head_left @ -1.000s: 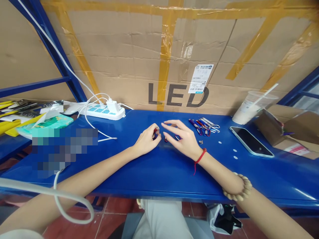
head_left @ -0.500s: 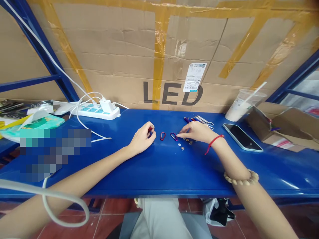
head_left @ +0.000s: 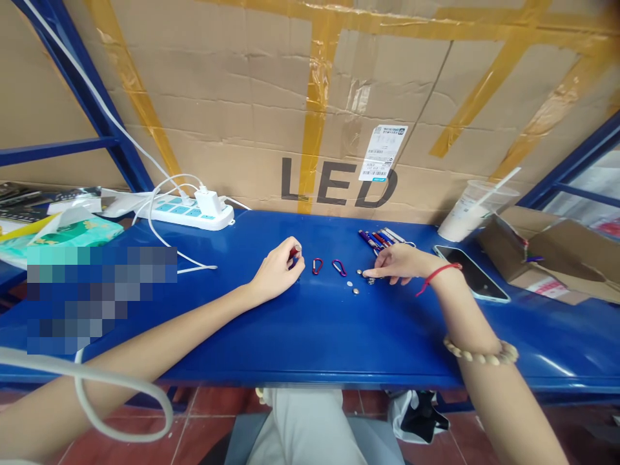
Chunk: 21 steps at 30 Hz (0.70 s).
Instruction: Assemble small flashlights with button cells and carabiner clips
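Observation:
My left hand (head_left: 277, 271) rests on the blue table (head_left: 310, 329) with its fingers closed around a small red cylinder (head_left: 294, 250), a mini flashlight body. To its right lie a red carabiner clip (head_left: 317, 265) and a purple carabiner clip (head_left: 339, 267). My right hand (head_left: 400, 263) lies flat further right, its fingertips pressing on small round button cells (head_left: 361, 274). Another button cell (head_left: 356, 291) sits loose just in front. A row of small keychain flashlights (head_left: 380, 237) lies behind my right hand.
A white power strip (head_left: 191, 216) with a charger and cables sits at the back left. A phone (head_left: 471, 272), a plastic cup with a straw (head_left: 467, 210) and an open cardboard box (head_left: 557, 258) stand at the right. Taped cardboard marked LED closes the back.
My right hand moved right, away from the left hand, uncovering the two carabiner clips, and came down on the button cells. The left hand stayed put, holding the red cylinder.

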Motion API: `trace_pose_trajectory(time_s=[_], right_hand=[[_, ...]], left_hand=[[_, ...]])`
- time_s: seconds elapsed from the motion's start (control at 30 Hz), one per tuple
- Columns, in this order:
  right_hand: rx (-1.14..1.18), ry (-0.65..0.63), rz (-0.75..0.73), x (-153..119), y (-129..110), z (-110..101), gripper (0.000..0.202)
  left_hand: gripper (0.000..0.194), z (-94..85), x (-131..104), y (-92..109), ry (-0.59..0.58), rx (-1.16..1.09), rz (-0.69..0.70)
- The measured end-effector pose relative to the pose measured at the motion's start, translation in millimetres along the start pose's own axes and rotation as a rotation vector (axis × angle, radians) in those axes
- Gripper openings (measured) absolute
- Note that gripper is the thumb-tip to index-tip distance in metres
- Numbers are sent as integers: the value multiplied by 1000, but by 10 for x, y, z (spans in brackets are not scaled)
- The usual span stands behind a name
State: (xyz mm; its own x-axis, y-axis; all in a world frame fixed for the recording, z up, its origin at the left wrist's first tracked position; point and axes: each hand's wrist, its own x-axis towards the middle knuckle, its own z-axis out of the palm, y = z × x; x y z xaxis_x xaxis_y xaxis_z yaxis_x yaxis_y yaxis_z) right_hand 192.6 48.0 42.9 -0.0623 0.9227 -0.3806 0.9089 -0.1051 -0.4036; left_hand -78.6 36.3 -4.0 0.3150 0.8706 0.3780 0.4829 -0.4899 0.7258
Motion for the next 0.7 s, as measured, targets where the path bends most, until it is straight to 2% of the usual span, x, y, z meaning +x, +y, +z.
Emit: trace_pose_trajectory(time_s=[0.13,0.23,0.47,0.7], right_hand=[[77,-61,-42,25,8,23,40],[133,-54,-108,71,30,51,35],[106,109,-339,173,-72,212,8],[36,320,-534,258,-197,363,7]], left_hand=[[11,-9,-4,0,-4,-23,19],[12,-13,-7,12,11,-49,34],[11,-12,-7,37,28,-41,46],[10,1,-9,-2,25,-5,62]])
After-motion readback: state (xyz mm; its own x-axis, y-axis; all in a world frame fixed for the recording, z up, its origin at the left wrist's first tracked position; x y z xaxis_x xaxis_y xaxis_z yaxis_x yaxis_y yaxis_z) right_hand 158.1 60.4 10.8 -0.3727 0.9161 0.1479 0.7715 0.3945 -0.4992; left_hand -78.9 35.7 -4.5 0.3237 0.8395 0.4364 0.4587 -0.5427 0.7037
